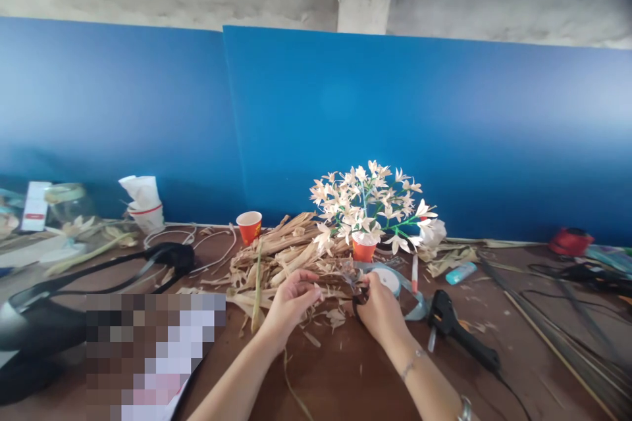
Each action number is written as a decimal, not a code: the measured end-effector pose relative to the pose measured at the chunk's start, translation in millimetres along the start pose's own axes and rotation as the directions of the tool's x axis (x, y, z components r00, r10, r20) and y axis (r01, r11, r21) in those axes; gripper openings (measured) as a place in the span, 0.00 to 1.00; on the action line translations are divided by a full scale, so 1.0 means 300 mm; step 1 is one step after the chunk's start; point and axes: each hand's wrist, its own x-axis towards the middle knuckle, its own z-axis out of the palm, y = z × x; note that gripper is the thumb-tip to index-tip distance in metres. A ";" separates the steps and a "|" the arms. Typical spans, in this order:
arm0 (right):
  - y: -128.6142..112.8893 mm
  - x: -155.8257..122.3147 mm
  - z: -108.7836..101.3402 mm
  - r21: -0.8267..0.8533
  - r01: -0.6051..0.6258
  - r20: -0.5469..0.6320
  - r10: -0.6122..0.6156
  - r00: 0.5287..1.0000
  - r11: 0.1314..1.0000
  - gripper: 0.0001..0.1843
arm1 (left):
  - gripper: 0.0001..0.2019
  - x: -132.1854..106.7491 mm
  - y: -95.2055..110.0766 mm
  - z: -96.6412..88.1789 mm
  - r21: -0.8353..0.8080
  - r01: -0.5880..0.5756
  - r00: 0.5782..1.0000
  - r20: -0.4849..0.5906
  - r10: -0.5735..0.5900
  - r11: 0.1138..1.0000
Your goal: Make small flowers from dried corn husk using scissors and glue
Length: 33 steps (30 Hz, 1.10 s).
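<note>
While the left hand pinches a papery husk, the right hand grips dark scissors.

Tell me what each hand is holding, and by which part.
Left hand pinches a pale dried husk strip at its left end. Right hand grips small dark scissors by the handle loops, as far as shows.

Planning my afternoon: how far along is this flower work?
Done: a bouquet of husk flowers stands in an orange cup. In hand: the left hand holds a husk strip; the right hand seems to grip dark scissors. Left: a pile of husks lies unused.
</note>
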 end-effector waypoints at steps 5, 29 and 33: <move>-0.004 0.007 -0.010 -0.115 -0.063 -0.025 0.060 0.998 0.991 0.08 | 0.09 -0.010 0.018 0.011 0.028 0.013 0.997 -0.073 -0.011 1.000; 0.041 0.040 0.031 0.110 -0.327 0.169 0.306 0.937 0.939 0.18 | 0.12 0.007 -0.026 0.013 0.139 -0.037 0.990 -0.128 0.055 0.990; 0.038 0.043 0.016 0.152 -0.348 0.144 0.328 0.934 0.925 0.17 | 0.10 0.011 -0.034 0.013 0.190 -0.082 0.990 -0.101 0.103 0.978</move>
